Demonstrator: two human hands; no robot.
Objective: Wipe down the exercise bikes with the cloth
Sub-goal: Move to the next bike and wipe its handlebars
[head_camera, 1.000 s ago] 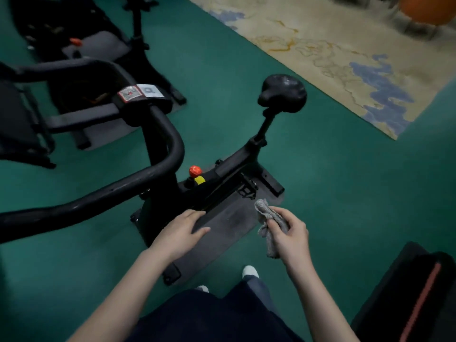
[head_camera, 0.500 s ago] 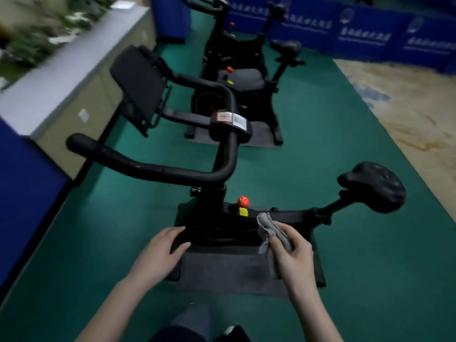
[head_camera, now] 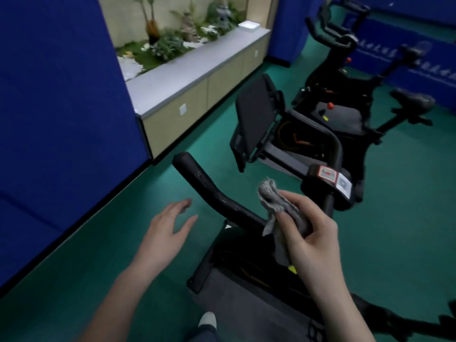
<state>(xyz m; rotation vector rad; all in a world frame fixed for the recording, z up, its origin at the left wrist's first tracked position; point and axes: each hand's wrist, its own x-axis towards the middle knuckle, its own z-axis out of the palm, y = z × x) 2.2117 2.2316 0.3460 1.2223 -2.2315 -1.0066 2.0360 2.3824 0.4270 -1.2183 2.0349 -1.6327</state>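
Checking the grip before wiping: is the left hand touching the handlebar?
Apart. The head view shows green floor between the open left hand and the handlebar.

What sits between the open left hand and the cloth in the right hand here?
In the head view, the near bike's black handlebar runs between the left hand and the cloth gripped by the right hand.
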